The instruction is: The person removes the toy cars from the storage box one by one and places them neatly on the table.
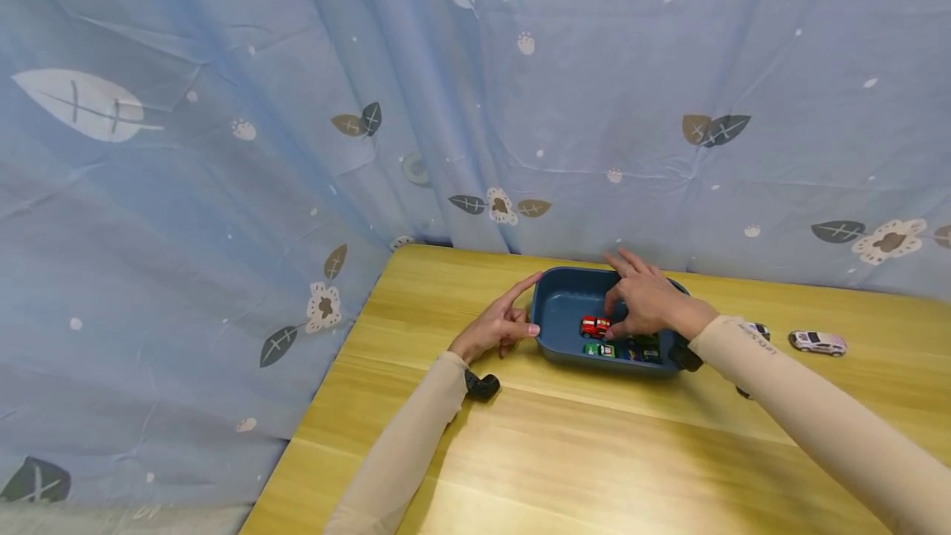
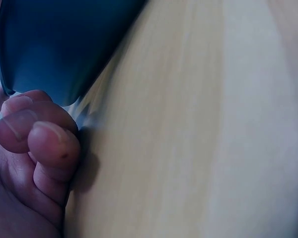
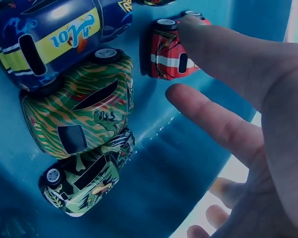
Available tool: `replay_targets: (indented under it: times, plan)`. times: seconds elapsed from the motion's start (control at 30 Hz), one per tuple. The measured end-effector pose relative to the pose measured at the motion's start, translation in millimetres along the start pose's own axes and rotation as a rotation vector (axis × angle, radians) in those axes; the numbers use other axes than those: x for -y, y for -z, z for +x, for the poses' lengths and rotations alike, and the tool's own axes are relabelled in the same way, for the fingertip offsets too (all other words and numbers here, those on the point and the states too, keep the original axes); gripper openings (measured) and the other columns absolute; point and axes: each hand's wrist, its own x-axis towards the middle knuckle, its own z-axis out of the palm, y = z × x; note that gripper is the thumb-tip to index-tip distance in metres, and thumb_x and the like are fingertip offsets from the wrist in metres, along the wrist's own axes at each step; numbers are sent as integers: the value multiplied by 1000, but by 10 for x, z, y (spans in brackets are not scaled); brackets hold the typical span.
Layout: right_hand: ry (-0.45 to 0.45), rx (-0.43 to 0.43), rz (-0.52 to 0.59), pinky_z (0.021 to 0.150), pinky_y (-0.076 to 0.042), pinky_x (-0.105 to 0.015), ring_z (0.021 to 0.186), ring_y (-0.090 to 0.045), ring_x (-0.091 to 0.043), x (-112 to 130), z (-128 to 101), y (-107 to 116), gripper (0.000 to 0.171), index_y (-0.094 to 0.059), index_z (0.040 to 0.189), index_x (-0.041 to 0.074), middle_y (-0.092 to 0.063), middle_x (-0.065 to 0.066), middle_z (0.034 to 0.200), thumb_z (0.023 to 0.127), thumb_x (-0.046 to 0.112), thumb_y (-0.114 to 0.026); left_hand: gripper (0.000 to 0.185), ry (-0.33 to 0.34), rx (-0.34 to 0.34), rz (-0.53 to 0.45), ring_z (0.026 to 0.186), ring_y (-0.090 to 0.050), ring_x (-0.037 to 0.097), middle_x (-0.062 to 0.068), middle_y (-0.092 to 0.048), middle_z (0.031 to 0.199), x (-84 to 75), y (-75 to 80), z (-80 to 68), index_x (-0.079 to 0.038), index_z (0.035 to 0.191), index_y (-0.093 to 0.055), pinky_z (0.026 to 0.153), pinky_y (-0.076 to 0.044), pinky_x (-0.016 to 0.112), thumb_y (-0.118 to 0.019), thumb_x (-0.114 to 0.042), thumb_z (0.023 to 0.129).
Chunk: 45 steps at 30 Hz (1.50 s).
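Note:
A blue plastic bin (image 1: 565, 287) stands on the table with several toy cars inside. At its left end is my left hand (image 1: 498, 327), index finger and thumb extended to the rim, the other fingers curled beside the wall. My right hand (image 1: 648, 300) reaches into the bin, fingers spread. Its thumb overlaps the red toy car (image 3: 171, 57) in the right wrist view, and the index fingertip is close beside that car. Near them lie a blue-and-yellow car (image 3: 64, 39), an orange-and-green striped car (image 3: 89, 111) and a black-and-green car (image 3: 89, 178).
On the wooden table (image 1: 565, 452), a white-and-purple toy car (image 1: 817, 343) lies right of the bin. Another car (image 1: 759, 329) is partly hidden by my right sleeve (image 1: 810, 403). A patterned blue curtain (image 1: 594, 89) hangs behind the table and along its left side.

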Motion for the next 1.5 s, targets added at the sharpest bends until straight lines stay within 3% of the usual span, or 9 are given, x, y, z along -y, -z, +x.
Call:
replay_targets:
  times: [0.57,0.83,0.97,1.1,1.3,1.5]
  plan:
    - [20,25,33,114,-25,-83,157,-13,-58,-63,38,-126,16,-81,82,29,-27,-32,169,79,38,-95,90,5,-3,7,47,-33,24,9,-39,63,35,-100,9,-48,166,-27,42,-35,33,-71,-11,97]
    - [118,-46,63,106,-31,-86,151,-22,-62,-125,19,-91,11,-81,81,28,-36,-37,163,83,27,-92,89,0,11,23,48,-31,29,17,-36,65,13,-64,6,-47,167,-26,43,-35,34,-71,-12,98]
    - [132,-80,65,106,-32,-86,151,-26,-60,-111,29,-38,12,-81,83,29,-40,-33,161,82,31,-93,89,-2,2,1,49,-27,37,21,-34,66,1,-34,-12,-45,168,-25,42,-33,35,-70,-9,99]
    - [98,-43,55,106,-32,-86,152,-23,-58,-90,30,-36,19,-83,90,29,-37,-32,164,79,38,-95,89,1,1,-9,50,-27,40,21,-35,66,-5,-11,-17,-44,168,-25,43,-34,36,-69,-8,99]
    - [84,-12,15,109,-31,-84,152,-23,-60,-52,20,-61,20,-83,89,31,-36,-34,164,76,37,-97,89,3,4,-2,49,-29,37,23,-35,67,-11,-8,-20,-45,168,-24,43,-34,35,-69,-9,100]
    - [76,21,-43,113,-29,-81,154,-21,-60,-12,36,-68,21,-83,89,31,-32,-34,166,75,38,-97,89,0,-8,5,47,-32,29,15,-37,64,-13,-26,-6,-46,167,-26,43,-35,33,-71,-11,99]
